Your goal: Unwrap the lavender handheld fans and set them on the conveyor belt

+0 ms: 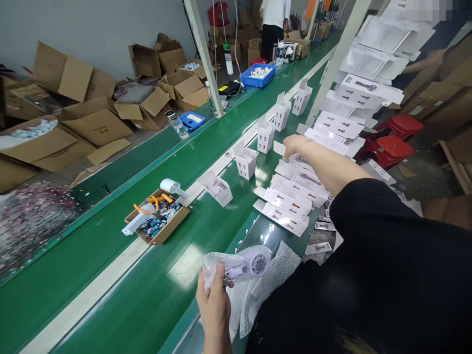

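My left hand is closed around a lilac handheld fan in a clear bubble-wrap bag. The fan's round grille points to the right. Out ahead, my right hand has its fingers bent at a white printed carton, whose flap sticks out to the left of them. The fingertips are partly hidden. Flattened cartons lie overlapped below that hand. Empty-looking bubble-wrap bags lie beside my left hand at the bench edge.
Several open white cartons stand along the green conveyor; one carton is tipped. A small cardboard box holds batteries and orange-handled pliers. Farther off are a blue bin, red stools and a person.
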Demonstrator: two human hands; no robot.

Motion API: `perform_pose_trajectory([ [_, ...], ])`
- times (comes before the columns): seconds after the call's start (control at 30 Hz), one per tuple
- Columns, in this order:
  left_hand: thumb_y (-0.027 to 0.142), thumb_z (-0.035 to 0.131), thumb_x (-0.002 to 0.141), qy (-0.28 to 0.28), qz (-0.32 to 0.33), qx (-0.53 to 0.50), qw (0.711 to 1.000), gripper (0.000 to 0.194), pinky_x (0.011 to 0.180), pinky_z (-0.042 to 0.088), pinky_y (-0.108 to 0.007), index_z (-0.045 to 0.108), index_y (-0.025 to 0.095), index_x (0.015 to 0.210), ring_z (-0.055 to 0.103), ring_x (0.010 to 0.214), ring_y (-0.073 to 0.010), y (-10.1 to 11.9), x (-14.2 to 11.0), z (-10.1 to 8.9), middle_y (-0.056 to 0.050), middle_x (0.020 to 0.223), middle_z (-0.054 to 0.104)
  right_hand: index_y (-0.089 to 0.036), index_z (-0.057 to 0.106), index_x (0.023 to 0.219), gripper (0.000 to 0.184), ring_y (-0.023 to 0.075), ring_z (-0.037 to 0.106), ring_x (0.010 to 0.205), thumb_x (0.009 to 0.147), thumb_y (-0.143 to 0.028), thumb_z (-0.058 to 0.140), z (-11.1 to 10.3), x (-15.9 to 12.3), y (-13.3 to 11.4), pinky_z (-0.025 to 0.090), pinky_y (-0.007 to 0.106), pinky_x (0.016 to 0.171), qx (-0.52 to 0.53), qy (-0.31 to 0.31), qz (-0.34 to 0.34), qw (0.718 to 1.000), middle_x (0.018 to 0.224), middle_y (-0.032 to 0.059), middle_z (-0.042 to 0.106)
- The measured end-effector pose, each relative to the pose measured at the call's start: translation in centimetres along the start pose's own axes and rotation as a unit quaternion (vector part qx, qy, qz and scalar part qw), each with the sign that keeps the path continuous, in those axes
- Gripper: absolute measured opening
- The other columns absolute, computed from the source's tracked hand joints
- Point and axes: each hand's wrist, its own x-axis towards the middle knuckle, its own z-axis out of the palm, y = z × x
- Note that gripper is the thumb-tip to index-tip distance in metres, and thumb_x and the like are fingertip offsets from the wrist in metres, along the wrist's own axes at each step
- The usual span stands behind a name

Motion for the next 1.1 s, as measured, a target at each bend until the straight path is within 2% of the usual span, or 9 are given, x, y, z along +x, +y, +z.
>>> perform_pose_trajectory([
  [0.13,0.029,0.078,0.059,0.072,0.002,-0.078,0.994,0.034,0.042,0.040,-0.019,0.060,0.017,0.085,0.052,0.053,-0.0090,0.7,0.8,-2.0,0.003,0.070,0.060,-0.009,0.057,0.109,0.057,0.0333,0.050,0.107,0.069,-0.047,0.069,-1.3,-4.3,-0.4,0.042,0.047,0.090,0.018,0.107,-0.081,0.991,0.116,0.0177,0.048],
  [0.27,0.024,0.074,0.056,0.145,-0.002,-0.183,0.972,0.029,0.035,0.030,-0.016,0.055,0.017,0.077,0.048,0.048,-0.0064,2.1,2.0,-4.7,0.006,0.064,0.054,-0.009,0.050,0.111,0.052,0.0290,0.045,0.108,0.083,-0.053,0.051,0.1,-13.6,-4.7,0.040,0.048,0.093,0.156,0.249,-0.254,0.921,0.115,0.0126,0.042],
  [0.4,0.026,0.067,0.062,0.128,0.005,-0.242,0.962,0.023,0.033,0.022,-0.015,0.049,0.018,0.074,0.043,0.045,-0.0046,3.1,2.2,-6.2,0.007,0.060,0.050,-0.011,0.049,0.112,0.048,0.0278,0.043,0.105,0.085,-0.050,0.049,9.0,-19.4,-11.1,0.040,0.045,0.096,0.285,0.304,-0.278,0.866,0.105,0.0134,0.043],
  [0.5,0.023,0.067,0.062,0.141,-0.004,-0.259,0.955,0.023,0.033,0.021,-0.015,0.049,0.017,0.075,0.043,0.044,-0.0038,2.8,1.5,-6.6,0.007,0.061,0.051,-0.010,0.054,0.108,0.041,0.0299,0.042,0.104,0.087,-0.044,0.045,16.9,-20.6,-15.1,0.039,0.046,0.096,0.305,0.267,-0.247,0.880,0.100,0.0152,0.045],
  [0.6,0.022,0.067,0.061,0.163,-0.028,-0.263,0.951,0.022,0.033,0.021,-0.016,0.049,0.016,0.074,0.040,0.042,-0.0031,2.1,0.5,-6.8,0.007,0.060,0.050,-0.010,0.057,0.102,0.043,0.0330,0.042,0.101,0.084,-0.049,0.050,21.2,-22.1,-16.4,0.039,0.051,0.093,0.272,0.187,-0.263,0.907,0.100,0.0178,0.046],
  [0.67,0.022,0.067,0.062,0.172,-0.027,-0.259,0.950,0.022,0.033,0.021,-0.016,0.050,0.016,0.074,0.040,0.041,-0.0029,1.5,0.0,-7.0,0.007,0.059,0.050,-0.008,0.055,0.111,0.055,0.0356,0.042,0.104,0.077,-0.051,0.060,21.1,-23.8,-15.5,0.041,0.052,0.090,0.238,0.129,-0.310,0.911,0.110,0.0201,0.045],
  [0.8,0.024,0.067,0.062,0.174,-0.014,-0.241,0.955,0.023,0.034,0.020,-0.016,0.050,0.015,0.076,0.041,0.042,-0.0027,0.8,-0.4,-7.3,0.007,0.060,0.051,-0.019,0.040,0.135,0.068,0.0341,0.043,0.113,0.074,-0.030,0.067,16.8,-25.6,-11.9,0.045,0.049,0.089,0.184,0.038,-0.451,0.873,0.131,0.0176,0.037],
  [0.97,0.022,0.069,0.059,0.197,-0.014,-0.235,0.952,0.026,0.034,0.021,-0.016,0.052,0.014,0.077,0.044,0.045,-0.0036,0.5,-0.5,-6.6,0.006,0.063,0.053,-0.025,0.062,0.110,0.030,0.0321,0.027,0.133,0.080,-0.026,0.061,14.4,-19.8,-11.4,0.033,0.051,0.105,0.179,0.062,-0.584,0.789,0.148,0.0050,0.022],
  [1.1,0.021,0.071,0.056,0.206,-0.007,-0.218,0.954,0.029,0.034,0.020,-0.016,0.055,0.015,0.079,0.046,0.047,-0.0043,1.1,-1.1,-6.2,0.006,0.064,0.054,-0.023,0.060,0.113,0.037,0.0211,0.054,0.111,0.080,-0.012,0.050,16.8,-15.9,-13.7,0.050,0.034,0.086,0.114,-0.045,-0.657,0.744,0.145,0.0046,0.034],
])
